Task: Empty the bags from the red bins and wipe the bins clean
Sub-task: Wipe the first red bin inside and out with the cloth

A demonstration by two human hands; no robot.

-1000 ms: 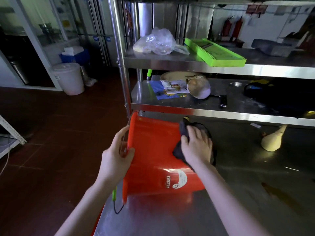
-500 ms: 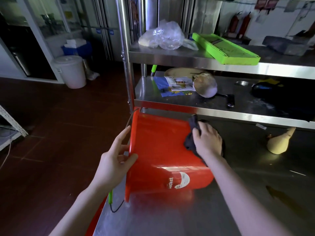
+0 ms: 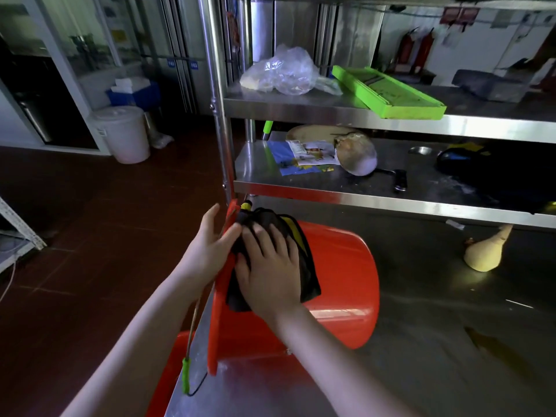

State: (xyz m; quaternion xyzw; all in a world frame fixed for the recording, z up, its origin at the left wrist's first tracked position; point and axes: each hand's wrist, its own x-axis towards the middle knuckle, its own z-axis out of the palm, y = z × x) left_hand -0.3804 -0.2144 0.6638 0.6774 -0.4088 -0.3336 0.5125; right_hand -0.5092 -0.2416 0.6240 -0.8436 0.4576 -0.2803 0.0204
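Observation:
A red bucket (image 3: 340, 284) lies on its side on the steel table (image 3: 421, 341), its mouth facing left. My right hand (image 3: 267, 266) presses a dark cloth with a yellow stripe (image 3: 304, 266) flat against the bucket's upper wall, close to the rim. My left hand (image 3: 207, 251) holds the rim at the top left, thumb touching the cloth. The bucket's wire handle with a green grip (image 3: 185, 374) hangs down off the table's edge. A second red bin (image 3: 177, 359) shows partly below the table edge.
A two-tier steel shelf (image 3: 361, 194) stands right behind the bucket, carrying a clear plastic bag (image 3: 282, 70), a green tray (image 3: 388, 91), papers and a pan. A pale gourd-like piece (image 3: 487, 251) lies on the table to the right. A white lidded pail (image 3: 123, 130) stands on the floor.
My right hand has slid the cloth left along the bucket's wall to the rim. The bucket has turned, its label gone from view. My left hand has shifted up the rim.

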